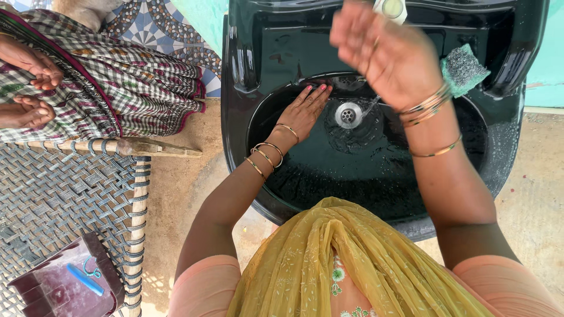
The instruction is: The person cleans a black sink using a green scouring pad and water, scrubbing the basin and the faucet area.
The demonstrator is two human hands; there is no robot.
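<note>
A head-worn camera looked straight down on a glossy black plastic basin (517, 147) that filled the upper centre and right of the frame; a metal drain (348, 114) sat at the middle of its wet bowl, with a thin stream of water falling just beside it. The left hand (305, 111) lay flat in the bowl, left of the drain, fingers straight and together, its grip open and holding nothing; gold bangles (267, 154) ringed that wrist. The right hand (388, 50) was raised above the basin at the upper centre, blurred, fingers loosely spread, its grip wide and empty; more bangles circled its wrist. A green scrubbing pad (464, 69) rested on the basin's rim at the upper right, just behind the right wrist. A yellow scarf (341, 258) draped at the bottom centre. At the upper left, another person in checked cloth (117, 76) sat on a woven cot (64, 188); a dark maroon box (59, 287) lay at the lower left.
</note>
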